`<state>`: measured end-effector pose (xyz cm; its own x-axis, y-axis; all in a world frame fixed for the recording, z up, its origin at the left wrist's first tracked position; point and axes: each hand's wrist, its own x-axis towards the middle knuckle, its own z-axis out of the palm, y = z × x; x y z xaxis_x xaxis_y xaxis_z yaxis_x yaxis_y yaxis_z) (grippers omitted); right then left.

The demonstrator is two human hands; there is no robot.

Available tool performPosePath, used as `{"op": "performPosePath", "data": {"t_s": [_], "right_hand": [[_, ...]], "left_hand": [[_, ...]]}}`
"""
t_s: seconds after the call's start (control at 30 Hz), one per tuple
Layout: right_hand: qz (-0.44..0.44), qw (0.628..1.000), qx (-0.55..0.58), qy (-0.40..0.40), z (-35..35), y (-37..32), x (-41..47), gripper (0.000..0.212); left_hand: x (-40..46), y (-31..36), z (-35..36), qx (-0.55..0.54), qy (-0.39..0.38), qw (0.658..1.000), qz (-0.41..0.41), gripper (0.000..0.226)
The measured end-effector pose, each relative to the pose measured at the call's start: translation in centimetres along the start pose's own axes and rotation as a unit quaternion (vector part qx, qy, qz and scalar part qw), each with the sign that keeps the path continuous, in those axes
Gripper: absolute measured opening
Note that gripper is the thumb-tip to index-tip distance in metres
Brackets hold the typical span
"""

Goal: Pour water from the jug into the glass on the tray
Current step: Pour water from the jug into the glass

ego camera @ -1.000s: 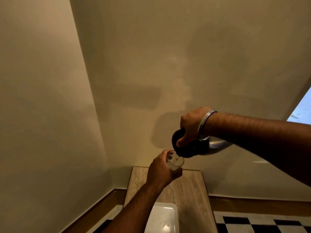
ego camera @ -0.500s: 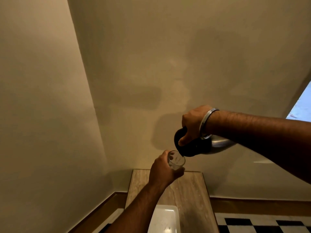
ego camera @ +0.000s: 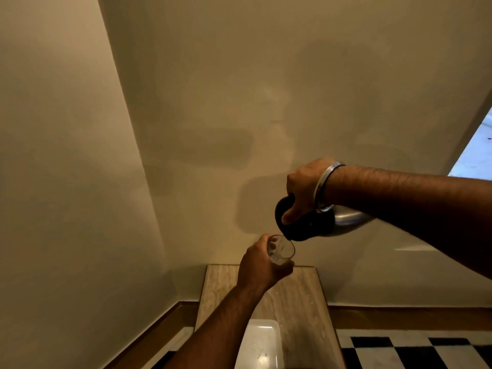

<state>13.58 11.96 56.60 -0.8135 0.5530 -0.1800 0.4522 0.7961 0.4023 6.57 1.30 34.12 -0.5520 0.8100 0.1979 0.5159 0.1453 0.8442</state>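
Observation:
My left hand (ego camera: 259, 266) grips a clear glass (ego camera: 282, 249) and holds it up in the air above a stone-topped table (ego camera: 300, 296). My right hand (ego camera: 303, 190) grips the handle of a jug (ego camera: 314, 223) with a black top and a shiny metal body. The jug is tipped steeply to the left, its spout right at the glass's rim. A white tray (ego camera: 262, 342) lies on the table below my left forearm. I cannot make out a stream of water.
Plain beige walls meet in a corner at the left. A wooden skirting board (ego camera: 399, 315) runs along the wall's foot. Black-and-white checkered floor (ego camera: 412, 350) lies to the right of the narrow table. A bright opening (ego camera: 476, 153) shows at the right edge.
Both hands, the glass and the tilted jug hold almost the same pose throughout. The view has shifted slightly, and the jug's spout has come a little closer to the glass rim.

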Motion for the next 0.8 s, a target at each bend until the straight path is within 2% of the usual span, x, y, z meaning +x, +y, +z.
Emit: {"op": "performPosePath", "data": {"t_s": [0.8], "right_hand": [[0.001, 1.000, 0.013, -0.012, 0.36, -0.16, -0.37, 0.058]], "left_hand": [[-0.91, 0.14, 0.83, 0.027, -0.001, 1.000, -0.012, 0.069]]}}
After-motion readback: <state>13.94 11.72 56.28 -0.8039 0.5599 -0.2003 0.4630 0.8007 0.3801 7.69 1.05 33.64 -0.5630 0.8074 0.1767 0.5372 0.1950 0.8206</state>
